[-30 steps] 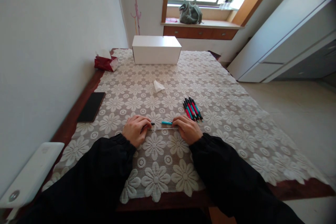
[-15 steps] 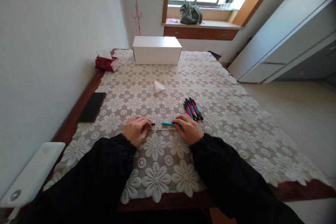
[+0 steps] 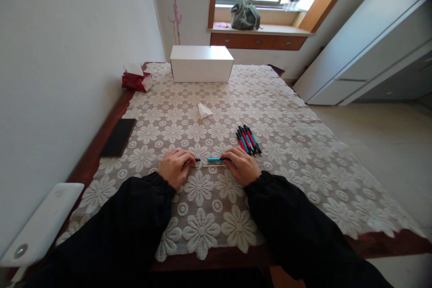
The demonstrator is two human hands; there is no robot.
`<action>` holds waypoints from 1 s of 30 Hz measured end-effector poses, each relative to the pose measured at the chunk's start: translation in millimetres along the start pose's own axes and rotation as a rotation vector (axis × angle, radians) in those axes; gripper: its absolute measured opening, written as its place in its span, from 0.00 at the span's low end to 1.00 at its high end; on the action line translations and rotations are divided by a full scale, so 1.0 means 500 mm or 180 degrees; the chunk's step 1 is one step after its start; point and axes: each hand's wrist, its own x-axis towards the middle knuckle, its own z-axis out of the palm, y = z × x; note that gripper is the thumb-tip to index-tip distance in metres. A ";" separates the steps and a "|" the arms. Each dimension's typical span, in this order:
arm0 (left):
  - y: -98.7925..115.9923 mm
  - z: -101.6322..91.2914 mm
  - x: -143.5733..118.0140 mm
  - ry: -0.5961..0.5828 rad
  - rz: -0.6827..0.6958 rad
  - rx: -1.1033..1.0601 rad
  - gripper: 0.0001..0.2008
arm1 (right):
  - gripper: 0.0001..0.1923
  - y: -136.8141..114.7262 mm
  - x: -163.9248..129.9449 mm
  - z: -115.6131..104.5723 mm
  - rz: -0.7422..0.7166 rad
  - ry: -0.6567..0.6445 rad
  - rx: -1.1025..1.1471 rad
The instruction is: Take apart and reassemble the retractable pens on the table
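Observation:
My left hand [image 3: 175, 168] rests on the lace tablecloth, fingers closed on a small black pen part [image 3: 197, 159] whose end pokes out to the right. Facing it, my right hand [image 3: 242, 165] pinches a teal pen barrel [image 3: 213, 159]. The two pieces point at each other with a short gap between them. Just below them a thin pale rod [image 3: 213, 165], like a pen refill, lies across the cloth; its right end goes under my right fingers. Beyond my right hand lies a bundle of several pens [image 3: 249, 140] in black, teal and red.
A crumpled tissue [image 3: 204, 110] lies mid-table. A dark flat phone-like slab [image 3: 119, 137] is at the left, and a red tissue pack [image 3: 137, 81] by the wall. At the far end stands a white box [image 3: 201, 65]. A white device [image 3: 42, 225] sits at the near left edge.
The gap between the black pen part and the teal barrel has narrowed very slightly. Otherwise both hands and the things on the table stay where they were.

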 end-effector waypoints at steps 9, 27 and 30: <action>-0.006 0.004 -0.001 -0.0021 -0.0020 0.0001 0.09 | 0.08 0.006 -0.002 0.000 0.0079 0.0105 -0.0143; -0.006 0.003 -0.001 -0.0033 0.0047 0.0000 0.09 | 0.10 0.002 -0.004 0.003 0.0103 0.0107 -0.0128; -0.003 0.003 -0.001 0.0002 -0.0007 -0.0013 0.08 | 0.10 -0.003 0.000 -0.001 0.0090 0.0250 -0.0097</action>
